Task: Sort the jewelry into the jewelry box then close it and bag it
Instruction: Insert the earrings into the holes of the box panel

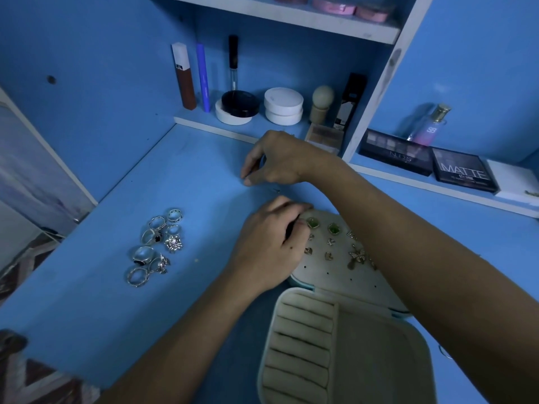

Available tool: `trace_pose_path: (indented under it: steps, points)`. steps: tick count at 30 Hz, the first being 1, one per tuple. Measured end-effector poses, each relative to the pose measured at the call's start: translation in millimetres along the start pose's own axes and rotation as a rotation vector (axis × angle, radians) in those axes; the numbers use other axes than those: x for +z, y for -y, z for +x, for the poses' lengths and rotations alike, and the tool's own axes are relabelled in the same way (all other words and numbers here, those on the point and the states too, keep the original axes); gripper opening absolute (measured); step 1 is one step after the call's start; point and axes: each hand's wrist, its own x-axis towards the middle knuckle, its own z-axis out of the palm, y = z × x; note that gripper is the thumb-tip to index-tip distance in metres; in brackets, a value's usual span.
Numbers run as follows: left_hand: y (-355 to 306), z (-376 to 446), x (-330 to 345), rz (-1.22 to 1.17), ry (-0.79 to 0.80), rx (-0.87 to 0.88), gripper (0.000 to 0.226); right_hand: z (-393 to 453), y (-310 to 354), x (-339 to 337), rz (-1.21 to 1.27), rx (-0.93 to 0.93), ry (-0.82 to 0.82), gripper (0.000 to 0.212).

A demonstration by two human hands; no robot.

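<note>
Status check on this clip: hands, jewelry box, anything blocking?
Left hand on earring panel; right hand pinching at the desk. Jewelry box open, ring slots bare. Rings unsorted. Nothing blocking.

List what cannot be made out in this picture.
- Head view: what the right hand pinches; its own fingers hide it.
- The left hand covers the earring panel's left edge.
- The right forearm hides the panel's right side.
- The jewelry box is cut off by the bottom edge.
- The rings are too small for detail.

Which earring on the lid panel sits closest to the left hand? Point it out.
The green-stone earring at the top left of the panel, right at the left hand's fingertips. Its twin green earring sits further right, and the small gold ones lie below.
</note>
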Motion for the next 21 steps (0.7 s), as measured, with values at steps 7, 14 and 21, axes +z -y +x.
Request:
trace_pose_path:
  steps: [7, 14, 21]
  points:
    - [0, 0, 0, -0.022, -0.008, -0.016, 0.037, -16, 2, -14, 0.114, 0.000, -0.062, 0.004]
    - [-1, 1, -1, -0.021, 0.001, -0.012, 0.039, -49, -3, -31, 0.148, 0.023, -0.219, 0.003]
    - [-1, 0, -2, -0.099, -0.053, -0.003, 0.035, -105, -16, -45, 0.245, 0.042, -0.463, 0.005]
